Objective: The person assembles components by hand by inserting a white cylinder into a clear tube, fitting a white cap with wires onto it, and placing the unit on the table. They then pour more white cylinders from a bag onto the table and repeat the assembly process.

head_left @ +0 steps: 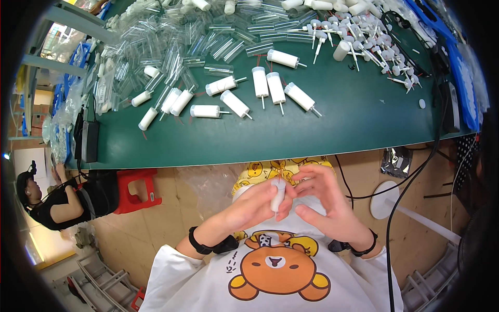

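In front of my lap, my left hand (254, 206) is closed round a small white cylinder (278, 193) held upright, its thin stem pointing down. My right hand (328, 204) is just beside it, fingers apart and slightly curved, with nothing visible in them. Whether its fingertips touch the cylinder is hard to tell. On the green table (332, 136) beyond lie several similar white cylinders (235, 104) in clear sleeves, many with thin stems and red wires.
Clear plastic tubes (228, 49) are heaped at the back left. White stemmed caps (358, 44) are piled at the back right. Black cables (403, 203) hang on the right. A person (60, 200) sits at far left beside a red stool (136, 191).
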{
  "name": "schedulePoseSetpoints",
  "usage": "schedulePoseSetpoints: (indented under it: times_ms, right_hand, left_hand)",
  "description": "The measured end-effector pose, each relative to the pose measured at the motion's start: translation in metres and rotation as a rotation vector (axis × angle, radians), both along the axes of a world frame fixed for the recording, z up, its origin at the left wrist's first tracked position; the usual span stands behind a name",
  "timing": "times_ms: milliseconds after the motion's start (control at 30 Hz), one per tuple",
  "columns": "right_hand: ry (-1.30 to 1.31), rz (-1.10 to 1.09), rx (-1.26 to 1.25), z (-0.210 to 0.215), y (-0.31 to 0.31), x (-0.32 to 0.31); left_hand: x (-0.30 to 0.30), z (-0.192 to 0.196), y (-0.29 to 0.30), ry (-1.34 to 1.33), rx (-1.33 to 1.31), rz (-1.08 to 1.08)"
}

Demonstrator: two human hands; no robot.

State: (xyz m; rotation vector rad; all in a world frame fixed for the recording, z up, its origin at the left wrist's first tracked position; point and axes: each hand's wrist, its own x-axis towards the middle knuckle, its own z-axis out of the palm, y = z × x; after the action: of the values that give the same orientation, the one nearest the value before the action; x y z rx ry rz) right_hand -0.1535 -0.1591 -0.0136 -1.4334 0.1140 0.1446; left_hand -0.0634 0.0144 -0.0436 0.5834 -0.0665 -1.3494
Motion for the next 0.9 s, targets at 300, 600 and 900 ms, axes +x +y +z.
schedulePoseSetpoints:
  times_ms: [300,600,900]
  right_hand:
    - [0.294,0.013,0.458,-0.023,0.040,0.005]
    - [0.348,-0.043,0.546,-0.030,0.045,0.019]
    - [0.326,-0.058,0.515,-0.035,0.049,0.025]
  left_hand:
    - [0.001,-0.020,0.011,-0.013,0.044,-0.051]
    - [0.008,-0.009,0.001,-0.042,0.140,0.003]
    - [0.011,-0.023,-0.002,0.067,0.105,0.003]
